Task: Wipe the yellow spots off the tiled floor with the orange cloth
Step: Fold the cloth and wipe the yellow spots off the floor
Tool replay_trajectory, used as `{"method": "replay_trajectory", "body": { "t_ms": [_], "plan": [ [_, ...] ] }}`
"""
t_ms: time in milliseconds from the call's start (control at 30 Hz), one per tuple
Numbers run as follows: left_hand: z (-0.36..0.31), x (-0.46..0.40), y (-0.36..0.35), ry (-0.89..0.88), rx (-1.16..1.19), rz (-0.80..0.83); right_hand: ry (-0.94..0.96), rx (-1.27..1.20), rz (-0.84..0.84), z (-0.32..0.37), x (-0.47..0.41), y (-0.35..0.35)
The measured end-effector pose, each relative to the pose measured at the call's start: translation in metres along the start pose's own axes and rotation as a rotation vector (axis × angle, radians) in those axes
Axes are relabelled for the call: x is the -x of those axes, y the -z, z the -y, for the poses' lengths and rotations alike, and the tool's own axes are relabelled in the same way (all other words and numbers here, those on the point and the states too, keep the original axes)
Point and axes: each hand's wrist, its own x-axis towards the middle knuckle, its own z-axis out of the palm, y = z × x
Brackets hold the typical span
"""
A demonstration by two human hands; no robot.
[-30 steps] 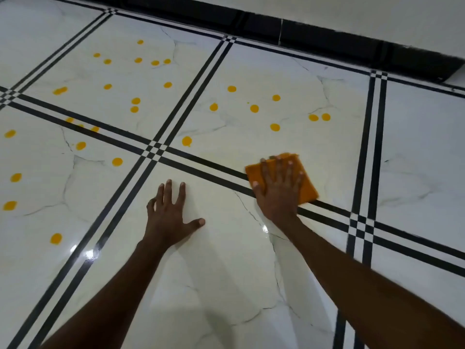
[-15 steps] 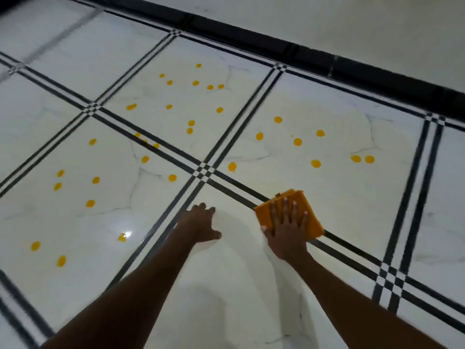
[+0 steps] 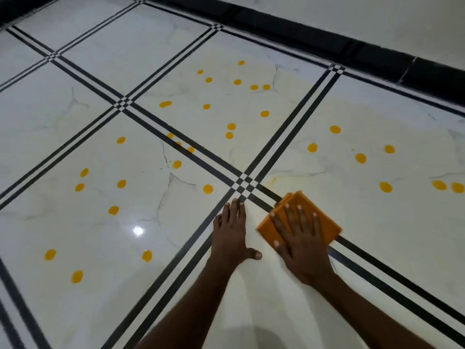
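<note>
A folded orange cloth [image 3: 324, 222] lies flat on the white tiled floor [image 3: 289, 311], across a black double stripe. My right hand [image 3: 300, 239] presses down on it with fingers spread. My left hand [image 3: 232, 235] rests flat on the floor just left of the cloth, fingers together, thumb out, holding nothing. Several yellow spots dot the tiles beyond and to the left, the nearest a spot [image 3: 208, 189] left of the stripe crossing. A faint yellow smear [image 3: 271, 181] shows just beyond the cloth.
Black double stripes [image 3: 176, 268] cross the floor in a grid, meeting at a checkered crossing [image 3: 245, 185]. A black skirting band [image 3: 377, 55] runs along the white wall at the back right. A light glare [image 3: 138, 230] shines on the left tile.
The view has swung left and closer. The cloth under my right hand slid left toward the crossing; the spot there is now a faint smear. My left hand stays flat beside it.
</note>
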Motion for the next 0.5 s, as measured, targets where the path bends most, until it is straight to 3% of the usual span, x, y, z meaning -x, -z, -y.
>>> {"method": "replay_trajectory", "body": {
  "t_ms": [133,200,333,400,500],
  "plan": [
    [0.004,-0.008,-0.003,0.001,0.003,0.008,-0.17,0.048,-0.068,-0.048,-0.106,0.012],
    [0.007,-0.007,-0.006,0.002,0.038,-0.005,-0.216,0.029,-0.085,-0.028,-0.144,0.013],
    [0.011,0.003,-0.007,0.083,0.071,-0.05,0.037,0.019,-0.047,0.046,-0.08,-0.002],
    [0.01,0.004,-0.006,0.093,0.063,-0.045,0.054,-0.024,-0.029,0.033,-0.04,-0.003],
    [0.013,0.004,-0.005,0.075,0.032,-0.043,-0.025,0.014,-0.034,-0.022,-0.066,0.004]
  ]
}}
